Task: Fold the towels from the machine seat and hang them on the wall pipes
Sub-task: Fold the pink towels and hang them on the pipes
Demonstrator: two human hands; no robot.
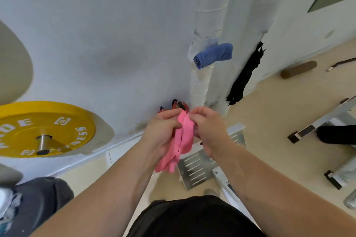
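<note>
Pink towel (184,140) is mid-air, just below the white tape-wrapped wall pipe (200,82). Long axis runs approx. up-down in view, top end twd pipe, loose end hanging twd the person. Soft cloth, bunched, w/ lengthwise creases. Left grip (161,129) is curled round its upper left side; right grip (210,129) pinches the top right edge. Blue towel (213,55), soft & folded, hangs higher on the pipe. Round glossy yellow weight plate (44,129) sits far left of the pipe.

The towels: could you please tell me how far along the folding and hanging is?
Done: a folded blue cloth towel hangs on the white wrapped wall pipe. In hand: left hand and right hand grip a crumpled pink cloth towel. Left: fold and hang it.
</note>
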